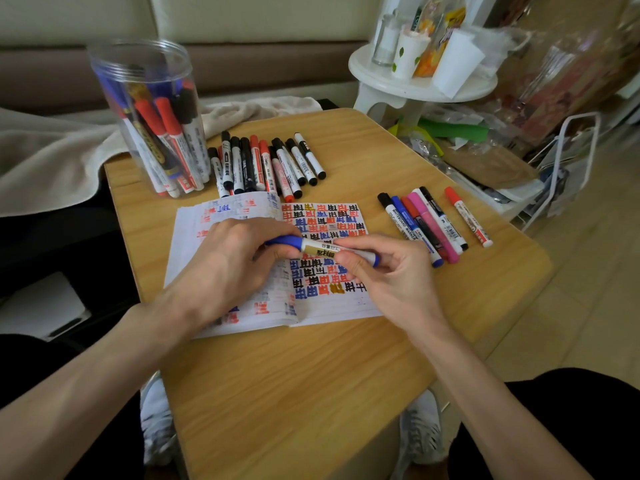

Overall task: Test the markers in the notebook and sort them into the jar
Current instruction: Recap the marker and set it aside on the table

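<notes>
Head view: hands (232,261) (391,275) with blue marker (318,249) block notebook (332,306); loose markers (263,164) beyond.

left hand (235,258) and right hand (388,275) pinch opposite ends of one marker (320,247).

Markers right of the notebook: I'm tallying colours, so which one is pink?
The pink marker, fourth from the left in that group. It alone is pink along its whole length, from cap to end.

Home living room — sofa (242,26), blanket (52,150), cluttered side stand (415,81).
</notes>
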{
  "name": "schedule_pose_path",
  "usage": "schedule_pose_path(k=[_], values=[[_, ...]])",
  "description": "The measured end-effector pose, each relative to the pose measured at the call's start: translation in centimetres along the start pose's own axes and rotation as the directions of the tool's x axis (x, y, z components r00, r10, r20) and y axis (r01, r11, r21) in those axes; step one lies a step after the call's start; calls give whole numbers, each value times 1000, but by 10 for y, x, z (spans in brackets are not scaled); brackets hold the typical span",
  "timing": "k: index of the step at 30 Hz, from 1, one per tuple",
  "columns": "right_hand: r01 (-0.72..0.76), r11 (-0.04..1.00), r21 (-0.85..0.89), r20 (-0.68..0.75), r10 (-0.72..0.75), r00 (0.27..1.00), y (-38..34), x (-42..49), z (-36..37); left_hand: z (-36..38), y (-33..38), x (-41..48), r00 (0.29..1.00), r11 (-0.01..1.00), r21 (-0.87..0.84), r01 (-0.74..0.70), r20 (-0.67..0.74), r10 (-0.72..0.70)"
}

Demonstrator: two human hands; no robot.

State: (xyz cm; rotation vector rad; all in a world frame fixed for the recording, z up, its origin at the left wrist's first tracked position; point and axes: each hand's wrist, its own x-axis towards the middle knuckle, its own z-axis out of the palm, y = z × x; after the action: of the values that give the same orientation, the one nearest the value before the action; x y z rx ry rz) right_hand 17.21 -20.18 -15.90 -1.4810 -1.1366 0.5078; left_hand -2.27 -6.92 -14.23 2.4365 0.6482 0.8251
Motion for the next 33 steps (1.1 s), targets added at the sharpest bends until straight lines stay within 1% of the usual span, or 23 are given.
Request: schedule_pose_path(k=[4, 9, 15, 18, 22, 23, 25, 26, 28, 31, 33], values=[[34, 999, -30, -16, -34, 999, 3, 2, 2, 1, 2, -1, 999, 1000, -5, 29, -23, -29], [17, 999, -27, -8, -18, 1000, 4, 2, 2, 3, 3, 0, 999, 999, -22, 34, -25, -35], [7, 993, -119, 123, 7, 992, 10, -4, 7, 3, -9, 9, 998, 999, -34, 12, 54, -10], [71, 975, -210, 105, -50, 993, 9, -6, 9, 5, -8, 9, 998, 997, -76, 6, 69, -1], [112, 942, -316, 44, -103, 994, 5, 0, 5, 12, -2, 10, 999, 998, -65, 1, 34, 1], [107, 923, -370, 9, -111, 994, 6, 1, 2, 13, -3, 9, 999, 999, -40, 4, 35, -3], [45, 875, -481, -99, -106, 989, 9, 6, -8, 12, -6, 7, 999, 999, 37, -4, 52, 2], [0, 845, -535, -159, -102, 982, 11, 9, -14, 11, -7, 6, 998, 997, 71, -8, 63, 4], [-65, 758, -649, -257, -138, 956, 19, 17, -25, 11, -8, 5, 997, 994, 111, -14, 82, 5], [-153, 637, -756, -347, -190, 919, 29, 27, -35, 12, -6, 6, 995, 990, 135, -40, 94, 28], [-198, 561, -804, -371, -213, 904, 33, 31, -35, 12, -7, 6, 994, 987, 146, -63, 98, 49]])
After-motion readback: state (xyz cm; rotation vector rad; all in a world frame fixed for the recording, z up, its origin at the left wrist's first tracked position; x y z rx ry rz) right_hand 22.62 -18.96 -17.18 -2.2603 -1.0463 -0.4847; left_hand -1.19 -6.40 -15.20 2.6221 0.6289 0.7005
